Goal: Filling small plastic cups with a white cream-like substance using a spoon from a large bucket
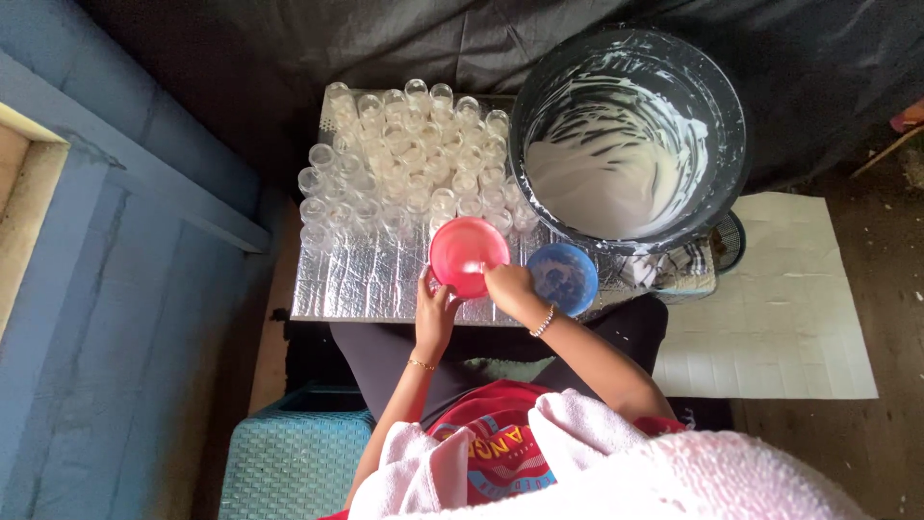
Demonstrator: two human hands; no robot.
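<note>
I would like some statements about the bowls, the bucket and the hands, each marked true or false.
1. The left hand touches the red bowl. True.
2. The blue bowl lies left of the red bowl. False: it lies to its right, by the right hand.
3. The black bucket holds a white liquid. True.
4. The clear cups stand on the bare floor. False: they stand on a silver foil board.
5. The right hand rests inside the bucket. False: it is at the rim of the red bowl.
</note>
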